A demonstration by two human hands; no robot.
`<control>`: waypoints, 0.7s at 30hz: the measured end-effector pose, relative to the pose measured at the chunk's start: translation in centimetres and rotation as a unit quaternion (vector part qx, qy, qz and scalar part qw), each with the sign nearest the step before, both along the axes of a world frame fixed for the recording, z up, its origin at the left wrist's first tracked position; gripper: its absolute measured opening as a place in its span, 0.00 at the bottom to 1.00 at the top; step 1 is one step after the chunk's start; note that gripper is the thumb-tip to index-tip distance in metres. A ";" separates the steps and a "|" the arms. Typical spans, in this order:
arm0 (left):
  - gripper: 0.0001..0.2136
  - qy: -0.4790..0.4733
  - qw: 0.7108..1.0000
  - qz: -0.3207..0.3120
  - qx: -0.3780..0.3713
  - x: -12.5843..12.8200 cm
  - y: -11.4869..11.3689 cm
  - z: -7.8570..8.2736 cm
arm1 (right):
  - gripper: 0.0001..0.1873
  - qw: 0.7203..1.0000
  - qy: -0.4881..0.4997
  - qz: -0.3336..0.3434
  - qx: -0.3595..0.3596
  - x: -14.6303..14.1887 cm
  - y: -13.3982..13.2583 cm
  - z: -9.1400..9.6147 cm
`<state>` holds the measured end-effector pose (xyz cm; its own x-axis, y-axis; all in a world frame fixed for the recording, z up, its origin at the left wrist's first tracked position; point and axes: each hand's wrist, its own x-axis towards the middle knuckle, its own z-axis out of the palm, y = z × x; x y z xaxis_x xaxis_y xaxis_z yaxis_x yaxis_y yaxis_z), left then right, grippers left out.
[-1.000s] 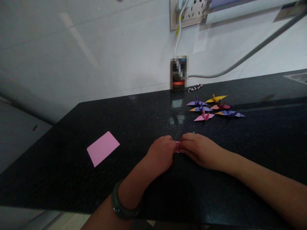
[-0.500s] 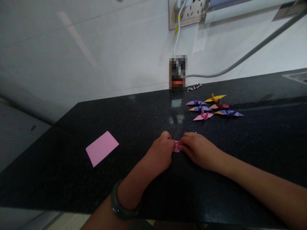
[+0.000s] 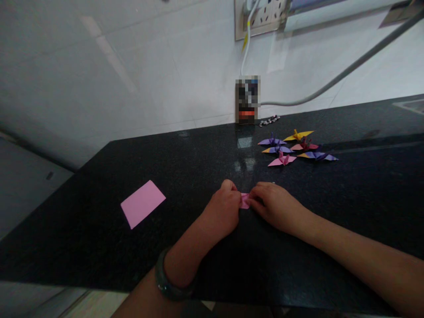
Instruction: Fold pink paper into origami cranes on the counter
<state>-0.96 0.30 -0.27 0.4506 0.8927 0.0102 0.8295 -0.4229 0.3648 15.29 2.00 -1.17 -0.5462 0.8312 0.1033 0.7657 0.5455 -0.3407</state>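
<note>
Between my hands lies a small folded piece of pink origami paper [image 3: 244,201], low on the dark countertop. My left hand [image 3: 225,204] is closed on its left side, fingers curled and thumb hidden in part. On the right side, my right hand [image 3: 272,204] pinches the paper with thumb and fingertips. Much of the folded paper is covered by the fingers, so its full shape is hidden. Beyond the hands stand several folded paper cranes, among them a pink crane [image 3: 282,160] nearest me and a yellow crane [image 3: 298,135] at the back.
A stack of pink paper sheets [image 3: 143,204] lies to the left on the black countertop [image 3: 92,247]. Against the tiled wall leans a blurred-out phone-sized object [image 3: 247,99], with a beaded string [image 3: 270,120] beside it. A grey cable [image 3: 331,84] runs along the wall.
Both hands keep hold of the folded paper, and slightly more of its pink surface shows between the fingers. The whole view has shifted a little.
</note>
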 end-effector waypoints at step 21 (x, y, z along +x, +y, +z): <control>0.09 0.002 1.000 -0.008 0.005 0.0 -0.1 0.0 | 0.08 0.995 0.040 0.084 -0.036 0.7 0.7 0.3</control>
